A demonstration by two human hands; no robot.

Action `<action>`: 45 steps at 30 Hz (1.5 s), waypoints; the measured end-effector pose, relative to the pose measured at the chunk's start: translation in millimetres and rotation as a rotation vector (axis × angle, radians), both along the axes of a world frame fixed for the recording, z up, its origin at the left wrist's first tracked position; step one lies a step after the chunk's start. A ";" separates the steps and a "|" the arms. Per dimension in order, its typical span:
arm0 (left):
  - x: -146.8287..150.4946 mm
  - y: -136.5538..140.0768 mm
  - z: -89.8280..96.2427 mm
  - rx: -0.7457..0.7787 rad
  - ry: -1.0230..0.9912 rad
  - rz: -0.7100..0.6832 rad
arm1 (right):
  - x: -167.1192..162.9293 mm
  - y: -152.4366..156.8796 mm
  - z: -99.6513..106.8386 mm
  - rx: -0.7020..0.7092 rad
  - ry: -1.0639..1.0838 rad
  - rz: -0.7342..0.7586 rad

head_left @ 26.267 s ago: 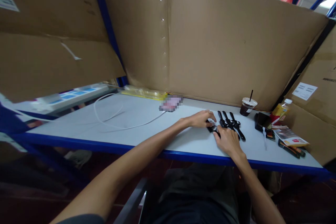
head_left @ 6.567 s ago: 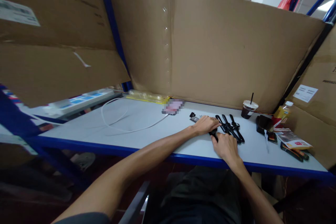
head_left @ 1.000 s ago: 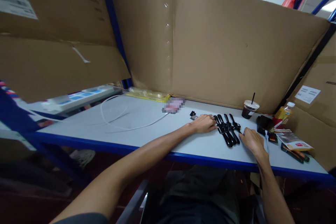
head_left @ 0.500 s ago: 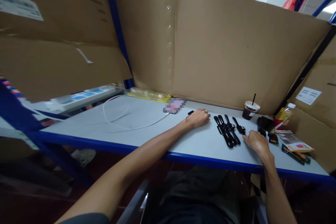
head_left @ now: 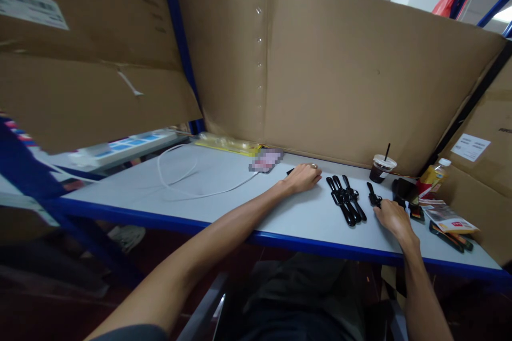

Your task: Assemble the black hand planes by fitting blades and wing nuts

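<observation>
My right hand (head_left: 394,217) is closed round the near end of a black spokeshave (head_left: 374,195), whose far handle points toward the back of the table. Left of it, several more black spokeshaves (head_left: 346,201) lie side by side on the white tabletop. My left hand (head_left: 304,177), a ring on one finger, rests on the table left of that row, its fingers curled. What those fingers hold, if anything, is hidden. A small black object (head_left: 289,172) shows partly from behind the left wrist.
A lidded cup with a straw (head_left: 383,169), a bottle (head_left: 436,177) and packets (head_left: 450,216) stand or lie at the right. A phone (head_left: 266,160) with a white cable (head_left: 208,195) lies behind my left hand. Cardboard panels (head_left: 340,69) enclose the table.
The spokeshave in my right hand has shifted right, away from the row, and turned a little. My left hand has hardly moved.
</observation>
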State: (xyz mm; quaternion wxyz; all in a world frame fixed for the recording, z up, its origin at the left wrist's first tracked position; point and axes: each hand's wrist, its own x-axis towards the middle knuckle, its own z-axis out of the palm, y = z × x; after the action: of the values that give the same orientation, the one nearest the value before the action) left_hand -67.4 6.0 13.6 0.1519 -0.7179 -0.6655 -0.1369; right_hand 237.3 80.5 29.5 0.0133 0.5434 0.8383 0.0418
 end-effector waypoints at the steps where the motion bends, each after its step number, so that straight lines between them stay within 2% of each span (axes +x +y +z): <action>1: 0.3 -0.3 1.2 0.007 -0.011 0.011 | -0.5 -2.2 1.3 0.010 0.008 0.007; 6: -1.5 -0.2 4.4 0.038 -0.050 0.069 | -9.9 -24.4 10.5 0.062 0.071 0.064; 11: -1.7 -0.2 4.8 0.067 -0.070 0.042 | -32.4 -62.8 16.8 0.002 0.112 0.186; 16: 9.1 -4.1 6.8 0.038 -0.071 -0.026 | -55.2 -91.4 7.9 -0.021 0.097 0.334; 19: 16.0 -6.3 7.6 -0.013 -0.055 -0.065 | -65.2 -98.6 -1.4 0.012 0.081 0.358; 24: 18.1 -6.0 6.0 -0.018 -0.056 -0.103 | -77.5 -101.7 -11.3 0.096 0.065 0.310; 33: 19.5 -5.7 3.1 -0.047 -0.037 -0.103 | -76.2 -94.9 -13.5 0.134 0.075 0.269; 39: 19.7 -5.6 2.5 -0.052 -0.038 -0.097 | -67.0 -80.6 -10.2 0.123 0.039 0.228; 45: 22.9 -6.4 -0.6 -0.076 -0.022 -0.133 | -67.3 -78.0 -4.6 0.079 0.001 0.291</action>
State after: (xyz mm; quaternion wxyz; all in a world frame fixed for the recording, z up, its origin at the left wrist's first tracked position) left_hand -44.5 -0.4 13.1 0.1078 -0.7643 -0.6225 -0.1293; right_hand 170.0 2.5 24.9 -0.0147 0.4163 0.9059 0.0762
